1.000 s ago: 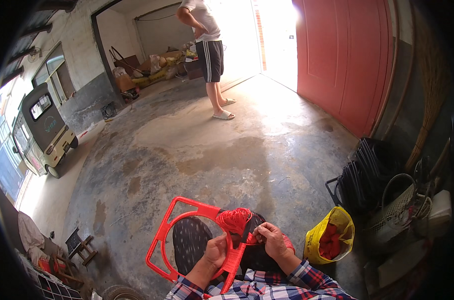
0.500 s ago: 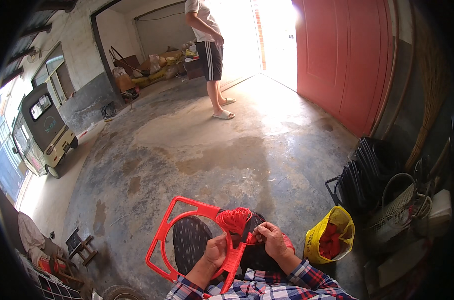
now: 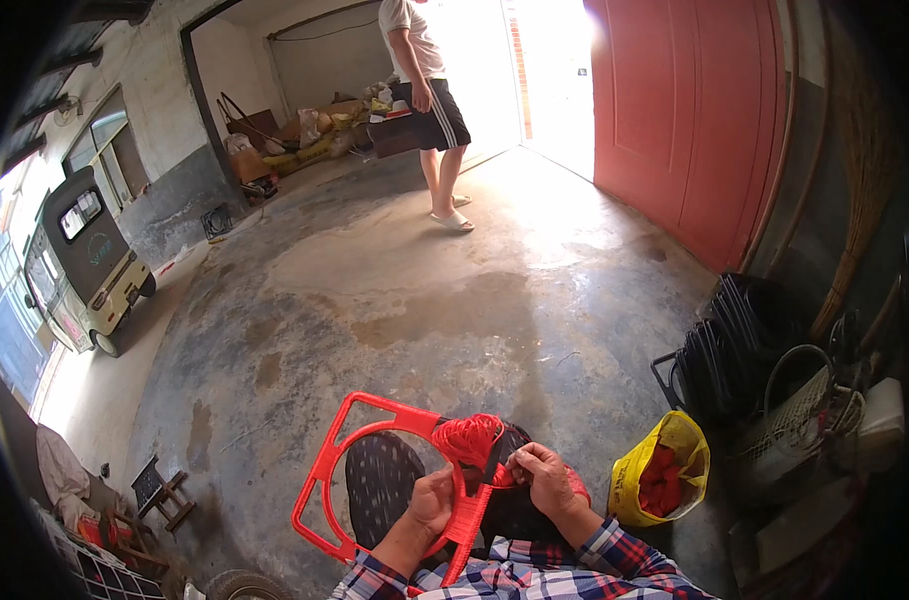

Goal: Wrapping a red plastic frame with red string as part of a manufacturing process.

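Note:
A red plastic frame (image 3: 322, 474) with a large round opening rests over my lap. My left hand (image 3: 431, 502) is closed round the inner edge of its ring. Red cord (image 3: 467, 437) is wound in a thick bundle at the frame's far right side, with more red windings nearer me. A short black strip (image 3: 493, 459) stands beside this bundle. My right hand (image 3: 546, 482) is in a pinch just right of the strip; what its fingertips hold is too small to tell. More red material shows behind that hand, partly hidden.
To my right stands a yellow bag (image 3: 626, 488) with red material (image 3: 662, 480) inside, near stacked black frames (image 3: 719, 358) and a wire basket (image 3: 789, 415). A small stool (image 3: 164, 492) is at left. Ahead, a person (image 3: 426, 95) stands by the red door (image 3: 684, 120); a three-wheeler (image 3: 99, 255) is parked far left.
The person ahead has turned and shifted slightly right, with an arm now hanging lower. My hands and the red frame stay practically where they were.

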Motion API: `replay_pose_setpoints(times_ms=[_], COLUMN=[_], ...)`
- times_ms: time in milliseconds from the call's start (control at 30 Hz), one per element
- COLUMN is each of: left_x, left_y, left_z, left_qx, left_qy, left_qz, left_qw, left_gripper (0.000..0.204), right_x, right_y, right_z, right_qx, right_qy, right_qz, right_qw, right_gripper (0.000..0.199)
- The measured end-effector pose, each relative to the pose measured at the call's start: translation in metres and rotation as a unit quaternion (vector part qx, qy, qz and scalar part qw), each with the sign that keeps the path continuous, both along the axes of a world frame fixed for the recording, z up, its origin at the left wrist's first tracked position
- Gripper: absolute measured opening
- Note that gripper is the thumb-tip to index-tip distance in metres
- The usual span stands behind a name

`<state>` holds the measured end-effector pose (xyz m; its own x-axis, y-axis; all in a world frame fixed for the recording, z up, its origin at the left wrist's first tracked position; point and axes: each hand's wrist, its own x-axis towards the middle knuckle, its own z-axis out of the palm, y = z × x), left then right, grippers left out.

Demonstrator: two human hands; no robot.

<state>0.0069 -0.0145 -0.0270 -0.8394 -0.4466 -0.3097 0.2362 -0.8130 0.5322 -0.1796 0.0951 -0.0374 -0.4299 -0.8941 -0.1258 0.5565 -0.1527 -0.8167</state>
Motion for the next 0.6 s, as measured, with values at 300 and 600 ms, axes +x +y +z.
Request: replay_pose_setpoints(times_ms=[300,600], left_x=[0.0007,0.0035], left_y=[-0.0021,-0.0013], left_z=[-0.0051,-0.0063], left_qx=[0.007,0.014], left_qy=[-0.002,0.011], left_qz=[-0.004,-0.013], left_qw=[1.0,1.0], left_gripper=[0.049,0.049], right_x=[0.0,0.0007], right_y=[-0.0004,0.0], right_z=[0.0003,-0.0024], right_qx=[0.001,0.0], right_qy=[0.002,0.0], right_qz=[-0.003,-0.002], right_qw=[1.0,1.0], right_gripper=[0.015,0.015])
